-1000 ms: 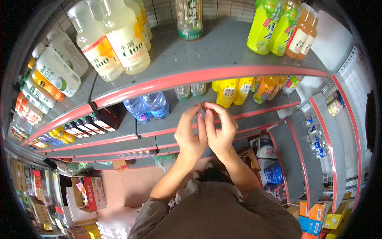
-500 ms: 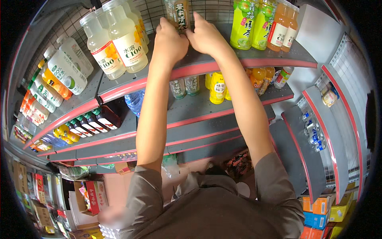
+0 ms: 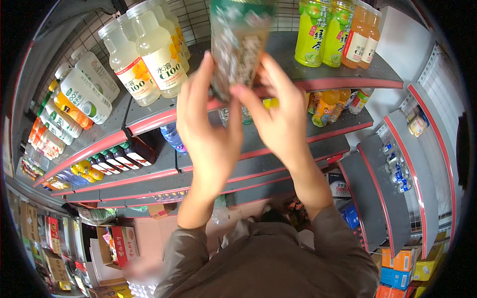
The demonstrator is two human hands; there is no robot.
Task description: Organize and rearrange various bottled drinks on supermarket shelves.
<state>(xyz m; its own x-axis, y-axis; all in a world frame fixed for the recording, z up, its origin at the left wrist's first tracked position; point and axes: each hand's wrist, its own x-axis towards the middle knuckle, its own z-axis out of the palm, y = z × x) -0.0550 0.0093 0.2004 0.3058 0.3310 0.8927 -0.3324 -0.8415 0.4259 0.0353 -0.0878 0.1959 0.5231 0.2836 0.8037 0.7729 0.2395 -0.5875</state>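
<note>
A drink bottle (image 3: 241,47) with a green upper band and a dark, see-through lower part hangs above the top shelf's red front edge, smeared by motion. My left hand (image 3: 206,121) closes on its left side, fingers pointing up. On the opposite side, my right hand (image 3: 280,107) grips it near the lower end, thumb in front and the other fingers partly hidden behind. To the left stand pale yellow drink bottles (image 3: 161,62) with white labels. On the right are green tea bottles (image 3: 312,37) beside orange drink bottles (image 3: 355,42).
The top shelf (image 3: 308,77) bends across the view, with a wire grid (image 3: 194,17) behind. Coconut drink bottles (image 3: 89,89) stand at its left. Lower down are dark bottles (image 3: 136,151) with green caps. Empty-looking side shelves (image 3: 377,184) and stacked cartons (image 3: 397,268) lie right.
Both hands have drawn the bottle from the back of the top shelf toward me and up, so it looks larger. My elbows have bent and the view has shifted slightly.
</note>
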